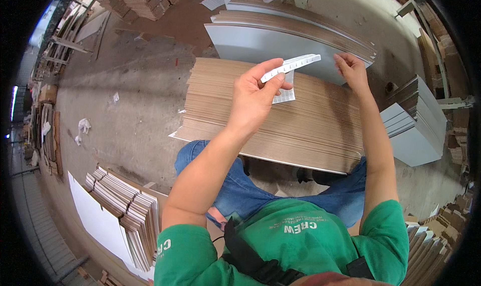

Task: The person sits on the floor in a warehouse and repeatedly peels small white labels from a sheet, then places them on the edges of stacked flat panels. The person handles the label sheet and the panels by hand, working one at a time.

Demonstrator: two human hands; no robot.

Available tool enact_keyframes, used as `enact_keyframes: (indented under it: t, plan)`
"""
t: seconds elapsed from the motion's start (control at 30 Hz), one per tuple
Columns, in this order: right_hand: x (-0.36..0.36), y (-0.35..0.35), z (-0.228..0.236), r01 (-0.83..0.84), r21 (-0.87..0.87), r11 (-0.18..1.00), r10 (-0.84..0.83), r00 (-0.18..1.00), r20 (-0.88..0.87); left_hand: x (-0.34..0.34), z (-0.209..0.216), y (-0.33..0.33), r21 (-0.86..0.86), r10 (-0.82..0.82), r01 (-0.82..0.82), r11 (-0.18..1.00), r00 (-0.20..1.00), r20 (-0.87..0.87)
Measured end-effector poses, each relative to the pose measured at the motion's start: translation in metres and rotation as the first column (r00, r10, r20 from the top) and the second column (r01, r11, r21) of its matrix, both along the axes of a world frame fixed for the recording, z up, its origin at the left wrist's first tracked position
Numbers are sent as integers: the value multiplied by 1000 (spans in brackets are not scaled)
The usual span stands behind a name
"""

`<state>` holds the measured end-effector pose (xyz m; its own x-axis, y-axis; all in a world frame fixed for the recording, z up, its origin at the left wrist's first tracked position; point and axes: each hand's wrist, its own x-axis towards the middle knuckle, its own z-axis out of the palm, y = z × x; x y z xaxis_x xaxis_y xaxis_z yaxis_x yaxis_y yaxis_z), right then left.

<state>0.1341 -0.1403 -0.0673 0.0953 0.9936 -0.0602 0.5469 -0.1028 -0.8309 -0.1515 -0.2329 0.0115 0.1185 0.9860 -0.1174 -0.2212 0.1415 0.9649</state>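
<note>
My left hand (258, 88) pinches a folded strip of white labels (293, 68) printed with small dark marks. A loose end of the label sheet (285, 93) hangs down behind the fingers. Under this hand stands a wide row of brown cardboard-like panels (280, 118) on edge, packed tightly, close to my knees. My right hand (353, 70) is raised to the right of the strip, apart from it, thumb and fingertips drawn together. Whatever may be between those fingertips is too small to make out. Beyond both hands leans a stack of white-faced boards (270, 43).
More white boards (416, 130) stand at the right, and a bundle of slotted panels (120, 221) at the lower left. Brown cardboard stacks (145, 0) lie at the far left. Crumpled white scraps (82, 129) dot the concrete floor.
</note>
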Motion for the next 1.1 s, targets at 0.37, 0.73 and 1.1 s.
enact_keyframes:
  t: [0.37,0.73,1.1]
  plan:
    - [-68,-72,89,-440,441,782,482,876,19,3,6,-5,58,-153,151,987,988,38]
    - [-82,-89,114,-608,415,676,614,777,137,-5,13,-10,98,-389,386,917,921,14]
    - [-77,-90,106,-564,286,774,594,804,-21,-4,14,-13,84,-355,359,930,933,-58]
